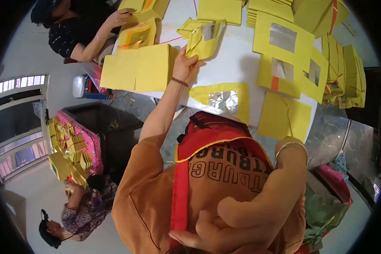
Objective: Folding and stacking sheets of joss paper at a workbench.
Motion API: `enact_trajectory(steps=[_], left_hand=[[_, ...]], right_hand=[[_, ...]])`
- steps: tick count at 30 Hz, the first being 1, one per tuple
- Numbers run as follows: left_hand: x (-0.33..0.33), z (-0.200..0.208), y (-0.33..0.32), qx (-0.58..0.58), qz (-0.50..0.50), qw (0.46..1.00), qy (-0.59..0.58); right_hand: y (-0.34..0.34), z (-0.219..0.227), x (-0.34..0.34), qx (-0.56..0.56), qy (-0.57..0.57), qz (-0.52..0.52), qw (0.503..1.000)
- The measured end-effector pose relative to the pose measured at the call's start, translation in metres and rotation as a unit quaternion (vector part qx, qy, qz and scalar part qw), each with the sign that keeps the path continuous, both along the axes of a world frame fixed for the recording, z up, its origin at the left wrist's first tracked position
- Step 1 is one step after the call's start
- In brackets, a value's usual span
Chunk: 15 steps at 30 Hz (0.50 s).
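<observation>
My left hand (184,67) reaches out over the white table (237,67), its fingers closed on the near end of a folded yellow paper (203,45) with a shiny silver patch. Below it, at the table's near edge, lies a flat yellow sheet (243,99) with a crinkled silver foil square (225,100). To the left of my hand sits a thick yellow paper stack (135,70). My right hand (241,224) is raised close to the camera, in front of my chest and off the table. Its fingers are bent but apart, and nothing shows in them.
More yellow sheets with silver squares (279,55) and a plain yellow stack (283,116) cover the table's right side. At the upper left a co-worker's hand (119,17) touches yellow paper. Another person (91,207) works beside a pink-edged bin (89,146) of yellow papers.
</observation>
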State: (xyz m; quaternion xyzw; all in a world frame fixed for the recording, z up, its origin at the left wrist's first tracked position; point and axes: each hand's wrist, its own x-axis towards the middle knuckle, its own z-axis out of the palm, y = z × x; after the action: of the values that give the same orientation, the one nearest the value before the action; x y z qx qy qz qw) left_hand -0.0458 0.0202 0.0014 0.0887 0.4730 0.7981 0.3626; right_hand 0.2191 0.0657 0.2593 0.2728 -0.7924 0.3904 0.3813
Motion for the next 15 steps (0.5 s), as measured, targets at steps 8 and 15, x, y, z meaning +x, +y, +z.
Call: enact_trajectory(steps=[8, 15], left_hand=[[0.026, 0.021, -0.001, 0.029, -0.010, 0.997, 0.065], [0.086, 0.017, -0.011, 0.038, -0.051, 0.998, 0.013]], right_hand=[[0.045, -0.071, -0.076, -0.119, -0.176, 0.003, 0.977], [0.086, -0.219, -0.099, -0.828, -0.333, 0.028, 0.451]])
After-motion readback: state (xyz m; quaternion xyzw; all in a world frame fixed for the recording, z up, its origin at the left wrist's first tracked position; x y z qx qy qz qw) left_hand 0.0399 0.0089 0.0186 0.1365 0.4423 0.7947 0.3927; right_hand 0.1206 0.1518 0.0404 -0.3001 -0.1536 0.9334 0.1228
